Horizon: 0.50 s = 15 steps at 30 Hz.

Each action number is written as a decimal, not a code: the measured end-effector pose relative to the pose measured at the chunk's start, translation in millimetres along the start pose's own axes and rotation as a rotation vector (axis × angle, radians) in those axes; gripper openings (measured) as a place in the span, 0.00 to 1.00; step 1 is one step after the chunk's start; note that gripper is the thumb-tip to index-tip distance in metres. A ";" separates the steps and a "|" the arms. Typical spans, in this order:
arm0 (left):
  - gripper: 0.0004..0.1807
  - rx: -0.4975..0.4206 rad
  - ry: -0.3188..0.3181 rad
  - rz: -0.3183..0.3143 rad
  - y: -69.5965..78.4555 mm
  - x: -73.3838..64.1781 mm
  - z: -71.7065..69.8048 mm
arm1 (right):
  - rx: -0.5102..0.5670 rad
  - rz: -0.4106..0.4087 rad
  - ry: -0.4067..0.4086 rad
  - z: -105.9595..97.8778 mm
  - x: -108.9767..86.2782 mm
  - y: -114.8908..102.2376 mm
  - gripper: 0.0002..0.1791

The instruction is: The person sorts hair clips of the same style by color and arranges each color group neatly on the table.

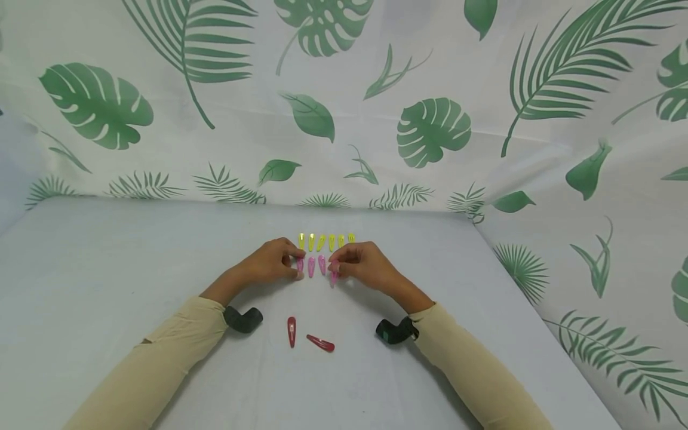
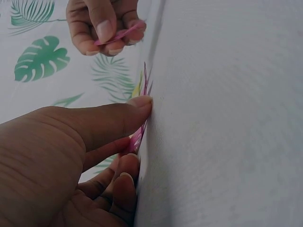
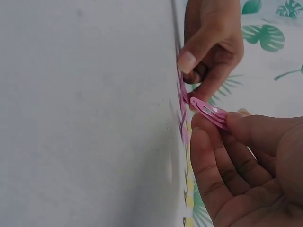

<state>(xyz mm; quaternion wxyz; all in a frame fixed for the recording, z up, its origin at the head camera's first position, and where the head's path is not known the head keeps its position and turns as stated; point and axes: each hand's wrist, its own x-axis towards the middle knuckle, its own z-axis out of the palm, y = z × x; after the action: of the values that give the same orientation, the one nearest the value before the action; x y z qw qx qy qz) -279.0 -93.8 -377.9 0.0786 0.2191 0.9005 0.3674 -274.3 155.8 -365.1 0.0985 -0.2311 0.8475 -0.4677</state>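
Pink hair clips form a short row on the white table. With thumb and fingertips my left hand (image 1: 270, 261) pinches the leftmost pink clip (image 1: 300, 264) by its two ends, down on the surface. Two more pink clips, one (image 1: 311, 267) beside it and another (image 1: 322, 264) farther right, lie between the hands. At the row's right end my right hand (image 1: 371, 267) holds a pink snap clip (image 3: 210, 112) between thumb and fingers, lifted off the table in the wrist views. Its narrow end points away from the fingers.
Several yellow clips (image 1: 312, 241) line up behind the pink row. Nearer the person lie two red clips, one upright in view (image 1: 291, 332) and one slanted (image 1: 321, 343). A leaf-patterned sheet (image 1: 355, 131) rises behind the table (image 1: 134, 257).
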 end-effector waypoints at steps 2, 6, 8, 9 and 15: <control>0.26 -0.004 -0.001 0.005 -0.2 -0.1 -0.3 | -0.018 0.011 0.014 -1.2 2.7 1.2 0.06; 0.26 -0.001 -0.004 0.014 -1.2 1.0 -0.3 | -0.026 0.029 0.026 -3.8 7.5 3.2 0.07; 0.26 0.003 -0.005 0.017 -1.7 1.3 -0.4 | -0.027 0.040 0.019 -4.7 10.0 3.9 0.07; 0.26 0.001 -0.005 0.013 -2.2 1.6 -0.2 | -0.027 0.044 0.013 -5.0 11.4 4.5 0.07; 0.25 -0.009 -0.009 0.003 -3.4 2.8 0.8 | -0.027 0.075 -0.003 -4.6 20.6 8.1 0.07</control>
<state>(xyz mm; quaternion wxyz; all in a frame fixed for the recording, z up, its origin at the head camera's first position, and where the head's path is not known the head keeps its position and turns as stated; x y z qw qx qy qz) -282.4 -94.2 -380.7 0.0831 0.2220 0.8981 0.3703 -296.5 153.0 -368.3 0.1142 -0.2011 0.8617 -0.4516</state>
